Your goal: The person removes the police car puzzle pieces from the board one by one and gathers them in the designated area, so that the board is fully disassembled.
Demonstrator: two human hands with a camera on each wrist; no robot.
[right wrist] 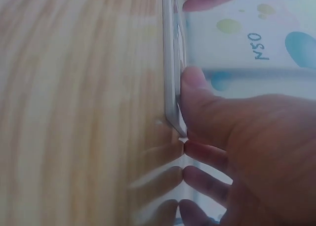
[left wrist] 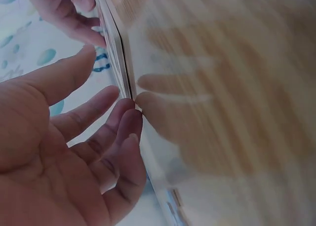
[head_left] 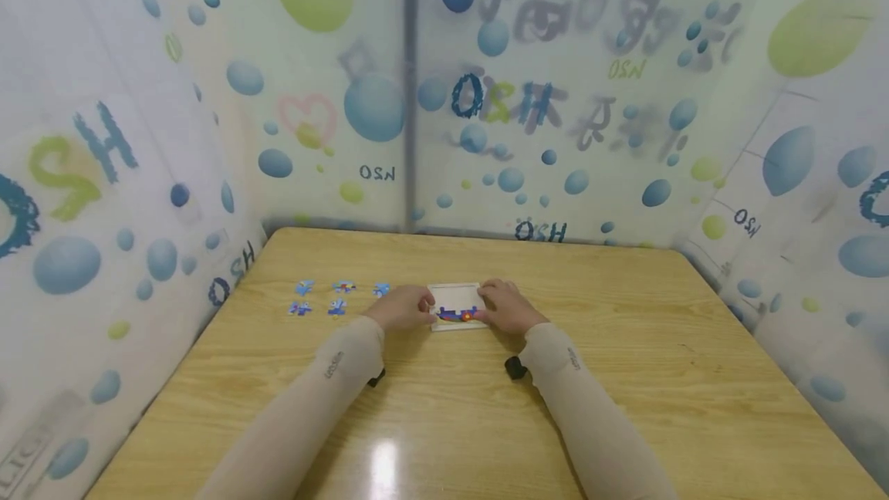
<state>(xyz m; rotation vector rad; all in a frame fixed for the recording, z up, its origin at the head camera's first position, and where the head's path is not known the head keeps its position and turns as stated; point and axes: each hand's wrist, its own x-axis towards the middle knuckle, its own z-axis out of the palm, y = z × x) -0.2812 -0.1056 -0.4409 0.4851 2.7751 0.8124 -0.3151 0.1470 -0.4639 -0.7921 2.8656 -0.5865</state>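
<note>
A shallow white puzzle tray (head_left: pixel 454 285) lies flat on the table between the two hands. Blue and red joined jigsaw pieces (head_left: pixel 454 315) fill a strip along its near side; the back part shows its pale bottom. At the tray's left edge is my left hand (head_left: pixel 404 309), its thumb raised apart from the fingers and the fingertips down near the tabletop in the left wrist view. My right hand (head_left: pixel 510 309) is at the right edge. Its thumb (right wrist: pixel 195 95) presses at the tray's rim, while the other fingers spread down to the table. Neither palm holds anything.
Several loose blue jigsaw pieces (head_left: pixel 336 306) lie in two rows on the wooden table (head_left: pixel 444 423), left of the tray. Printed walls (head_left: pixel 333 199) enclose the table at the back and both sides. A dark wrist camera (head_left: pixel 515 367) sits below the right wrist.
</note>
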